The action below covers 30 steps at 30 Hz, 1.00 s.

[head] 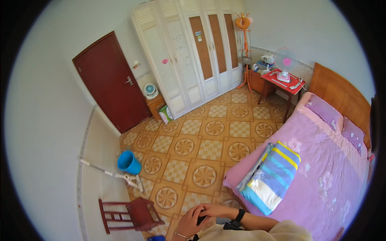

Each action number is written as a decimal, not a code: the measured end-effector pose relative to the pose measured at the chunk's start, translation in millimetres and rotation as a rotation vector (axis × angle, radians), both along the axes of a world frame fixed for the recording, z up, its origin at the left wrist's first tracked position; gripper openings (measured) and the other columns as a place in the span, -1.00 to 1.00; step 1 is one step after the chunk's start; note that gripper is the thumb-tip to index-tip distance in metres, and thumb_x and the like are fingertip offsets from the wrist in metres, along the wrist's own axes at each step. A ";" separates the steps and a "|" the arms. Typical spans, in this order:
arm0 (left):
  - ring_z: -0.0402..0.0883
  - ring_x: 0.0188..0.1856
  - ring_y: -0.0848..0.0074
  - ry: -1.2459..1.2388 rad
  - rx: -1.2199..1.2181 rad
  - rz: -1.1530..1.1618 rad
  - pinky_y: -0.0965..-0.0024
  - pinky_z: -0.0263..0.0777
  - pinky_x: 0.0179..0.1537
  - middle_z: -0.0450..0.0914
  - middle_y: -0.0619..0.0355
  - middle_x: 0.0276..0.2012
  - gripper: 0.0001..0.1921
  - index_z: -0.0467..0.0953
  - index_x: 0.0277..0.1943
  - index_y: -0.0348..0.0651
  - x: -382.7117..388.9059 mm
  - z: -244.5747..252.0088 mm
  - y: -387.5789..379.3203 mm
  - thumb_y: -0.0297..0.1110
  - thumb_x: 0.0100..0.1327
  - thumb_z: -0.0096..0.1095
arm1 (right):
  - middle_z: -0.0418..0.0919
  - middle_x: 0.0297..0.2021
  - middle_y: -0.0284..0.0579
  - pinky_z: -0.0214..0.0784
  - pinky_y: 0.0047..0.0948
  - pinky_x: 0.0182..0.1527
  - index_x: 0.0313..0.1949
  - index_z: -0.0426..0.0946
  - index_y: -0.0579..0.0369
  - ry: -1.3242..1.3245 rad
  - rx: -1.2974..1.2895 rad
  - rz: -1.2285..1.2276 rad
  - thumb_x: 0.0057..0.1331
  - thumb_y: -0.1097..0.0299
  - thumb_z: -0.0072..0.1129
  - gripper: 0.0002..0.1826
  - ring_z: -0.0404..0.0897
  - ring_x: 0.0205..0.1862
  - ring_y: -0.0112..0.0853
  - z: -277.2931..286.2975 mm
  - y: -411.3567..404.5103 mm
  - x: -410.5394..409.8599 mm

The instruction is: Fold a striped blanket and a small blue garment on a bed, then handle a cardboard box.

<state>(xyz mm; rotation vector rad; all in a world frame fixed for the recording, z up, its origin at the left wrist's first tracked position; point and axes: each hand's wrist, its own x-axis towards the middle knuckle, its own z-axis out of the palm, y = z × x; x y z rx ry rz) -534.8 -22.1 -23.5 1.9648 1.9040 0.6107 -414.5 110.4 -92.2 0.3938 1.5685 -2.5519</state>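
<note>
In front of my body, low in the head view, both hands are together around a small black object [201, 219]. My left hand [190, 222], with a bracelet at its wrist, wraps it from the left. The fingers of my right hand [217, 210] reach over it from the other side; a black band [240, 215] is on that wrist. Most of the object is hidden by my fingers, so its kind cannot be made out. Beside my right arm is a bed [319, 168] with a pink-purple cover, bearing a folded striped quilt [273, 177].
A dark red wooden chair [141, 214] stands at the lower left. Behind it are a blue bucket [129, 162] and a white-handled mop [108, 173] against the wall. Farther off are a closed door [111, 84], a white wardrobe [181, 60], and a small table [274, 79] with a fan [285, 64].
</note>
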 end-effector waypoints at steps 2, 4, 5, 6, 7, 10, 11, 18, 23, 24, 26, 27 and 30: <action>0.48 0.04 0.13 0.083 -0.055 0.070 0.18 0.43 0.01 0.37 -0.01 0.11 -0.29 0.22 0.27 -0.09 -28.2 9.5 46.5 -0.22 0.03 0.33 | 0.50 -0.08 -0.16 0.54 -0.54 -0.23 0.14 0.33 0.17 -0.024 0.093 -0.071 0.32 0.28 0.06 -0.57 0.55 -0.21 -0.50 5.9 46.7 -32.2; 0.48 0.03 0.14 0.066 -0.019 0.088 0.17 0.42 0.00 0.40 -0.02 0.08 -0.29 0.25 0.25 -0.10 -58.9 18.0 93.2 -0.19 0.01 0.36 | 0.52 -0.09 -0.15 0.54 -0.56 -0.25 0.15 0.34 0.17 0.010 0.003 -0.081 0.32 0.29 0.07 -0.56 0.57 -0.24 -0.49 12.5 97.7 -62.9; 0.48 0.03 0.14 0.092 0.048 0.109 0.16 0.42 -0.01 0.42 -0.02 0.05 -0.29 0.28 0.24 -0.10 -72.8 20.2 115.0 -0.19 0.00 0.36 | 0.54 -0.14 -0.18 0.53 -0.58 -0.27 0.13 0.36 0.17 0.029 0.012 -0.107 0.32 0.30 0.08 -0.58 0.57 -0.26 -0.50 14.6 120.1 -75.5; 0.49 0.02 0.14 0.114 0.100 0.134 0.15 0.42 -0.01 0.44 -0.02 0.02 -0.30 0.30 0.22 -0.11 -85.4 20.9 136.0 -0.18 -0.02 0.37 | 0.54 -0.14 -0.18 0.53 -0.58 -0.27 0.13 0.36 0.17 -0.027 0.022 -0.126 0.32 0.30 0.08 -0.58 0.57 -0.26 -0.50 15.2 139.1 -87.4; 0.50 -0.02 0.15 0.114 0.084 0.159 0.15 0.41 -0.02 0.47 0.00 -0.01 -0.32 0.34 0.19 -0.12 -98.6 22.3 157.5 -0.18 -0.03 0.38 | 0.54 -0.16 -0.20 0.53 -0.60 -0.28 0.12 0.37 0.17 -0.047 0.003 -0.146 0.32 0.30 0.09 -0.59 0.57 -0.27 -0.51 16.7 161.7 -100.3; 0.51 -0.05 0.14 0.127 0.128 0.133 0.14 0.41 -0.04 0.49 0.01 -0.05 -0.33 0.35 0.18 -0.12 -137.3 21.3 218.1 -0.17 -0.04 0.39 | 0.57 -0.20 -0.23 0.53 -0.62 -0.28 0.08 0.39 0.17 -0.065 -0.029 -0.221 0.32 0.30 0.09 -0.62 0.57 -0.34 -0.54 14.9 223.6 -130.4; 0.51 -0.05 0.14 0.119 0.134 0.118 0.14 0.41 -0.04 0.49 0.01 -0.05 -0.33 0.35 0.18 -0.12 -153.5 18.2 242.5 -0.17 -0.04 0.39 | 0.57 -0.19 -0.22 0.53 -0.61 -0.27 0.07 0.40 0.18 -0.085 -0.075 -0.278 0.32 0.31 0.09 -0.63 0.58 -0.35 -0.53 12.1 243.9 -137.7; 0.53 -0.08 0.15 0.058 0.074 -0.133 0.22 0.44 -0.10 0.51 0.02 -0.11 -0.32 0.36 0.16 -0.12 -269.7 2.2 421.3 -0.14 -0.05 0.44 | 0.59 -0.22 -0.12 0.54 -0.56 -0.29 -0.02 0.40 0.24 -0.155 -0.113 -0.605 0.34 0.29 0.05 -0.68 0.62 -0.37 -0.48 -7.4 387.1 -210.2; 0.53 -0.07 0.16 0.039 -0.084 -0.354 0.21 0.46 -0.10 0.51 0.02 -0.11 -0.30 0.34 0.21 -0.05 -318.6 24.9 558.4 -0.06 -0.01 0.42 | 0.53 -0.32 -0.22 0.50 -0.58 -0.34 -0.01 0.36 0.15 -0.161 -0.020 -0.739 0.36 0.28 0.04 -0.71 0.56 -0.42 -0.53 20.0 472.1 -254.0; 0.54 -0.07 0.17 -0.004 -0.107 -0.420 0.21 0.46 -0.10 0.51 0.02 -0.11 -0.29 0.33 0.22 -0.03 -323.2 25.5 580.8 -0.05 0.00 0.42 | 0.53 -0.32 -0.22 0.50 -0.58 -0.34 -0.01 0.36 0.15 -0.181 -0.023 -0.788 0.36 0.28 0.04 -0.71 0.56 -0.42 -0.53 23.0 485.9 -257.8; 0.55 -0.07 0.18 0.028 -0.161 -0.513 0.20 0.47 -0.10 0.52 0.02 -0.10 -0.29 0.32 0.23 -0.01 -328.3 24.2 630.9 -0.07 0.01 0.41 | 0.52 -0.33 -0.24 0.46 -0.61 -0.39 0.01 0.35 0.13 -0.269 0.005 -0.898 0.36 0.26 0.03 -0.70 0.54 -0.44 -0.55 26.2 513.4 -260.7; 0.55 -0.06 0.18 0.031 -0.164 -0.574 0.21 0.47 -0.10 0.52 0.02 -0.10 -0.29 0.31 0.24 -0.01 -327.4 22.1 655.1 -0.08 0.01 0.40 | 0.52 -0.33 -0.24 0.46 -0.61 -0.39 0.01 0.35 0.13 -0.271 0.007 -0.939 0.36 0.26 0.03 -0.70 0.54 -0.44 -0.55 26.0 525.3 -257.8; 0.55 -0.05 0.18 0.018 -0.170 -0.693 0.22 0.47 -0.10 0.53 0.02 -0.09 -0.29 0.31 0.24 0.00 -312.3 15.2 726.4 -0.09 0.01 0.40 | 0.51 -0.30 -0.20 0.46 -0.58 -0.38 0.03 0.32 0.14 -0.255 0.034 -1.041 0.36 0.13 0.04 -0.60 0.52 -0.46 -0.57 26.8 576.1 -238.0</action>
